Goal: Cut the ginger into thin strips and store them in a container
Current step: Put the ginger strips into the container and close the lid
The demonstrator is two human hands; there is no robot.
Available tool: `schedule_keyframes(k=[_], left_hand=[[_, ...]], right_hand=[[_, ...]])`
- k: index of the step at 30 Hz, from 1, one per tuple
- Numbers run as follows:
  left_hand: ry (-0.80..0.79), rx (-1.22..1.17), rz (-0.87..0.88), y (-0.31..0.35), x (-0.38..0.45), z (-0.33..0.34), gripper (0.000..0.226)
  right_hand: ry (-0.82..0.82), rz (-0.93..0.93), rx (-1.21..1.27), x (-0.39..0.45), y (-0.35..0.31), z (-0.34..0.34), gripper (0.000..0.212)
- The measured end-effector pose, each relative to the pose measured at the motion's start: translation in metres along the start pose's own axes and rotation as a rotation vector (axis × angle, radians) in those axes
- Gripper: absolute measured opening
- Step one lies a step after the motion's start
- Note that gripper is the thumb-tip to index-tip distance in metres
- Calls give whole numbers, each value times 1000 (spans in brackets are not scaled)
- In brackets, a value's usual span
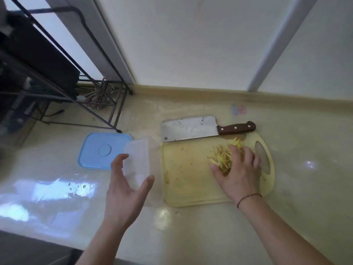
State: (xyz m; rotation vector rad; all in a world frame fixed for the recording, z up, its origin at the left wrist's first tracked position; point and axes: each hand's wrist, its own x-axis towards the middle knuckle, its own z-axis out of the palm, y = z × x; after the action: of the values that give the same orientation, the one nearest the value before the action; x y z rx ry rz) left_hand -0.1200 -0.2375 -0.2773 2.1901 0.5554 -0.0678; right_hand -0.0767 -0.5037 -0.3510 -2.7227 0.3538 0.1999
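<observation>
A pile of thin yellow ginger strips lies on the right part of the pale cutting board. My right hand lies over the pile with its fingers curled around the strips. A clear plastic container stands just left of the board. My left hand is spread open right at the container's near side, thumb and fingers on either side of it. A cleaver with a brown wooden handle rests across the board's far edge.
The container's blue lid lies flat on the counter to the left. A black wire rack with a dark appliance stands at the far left. The wall runs along the counter's back, and the counter's front edge is near me.
</observation>
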Motion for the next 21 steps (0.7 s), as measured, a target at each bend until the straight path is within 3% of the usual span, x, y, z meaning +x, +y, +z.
schedule_keyframes(k=[9,21], left_hand=[[-11,-4,24,-1,1,1,81],[8,31,48,-3,0,0,79]], right_hand=[[212,-148,84,-18,-22,40,69],[201,-267,329,-53,-95,83,57]])
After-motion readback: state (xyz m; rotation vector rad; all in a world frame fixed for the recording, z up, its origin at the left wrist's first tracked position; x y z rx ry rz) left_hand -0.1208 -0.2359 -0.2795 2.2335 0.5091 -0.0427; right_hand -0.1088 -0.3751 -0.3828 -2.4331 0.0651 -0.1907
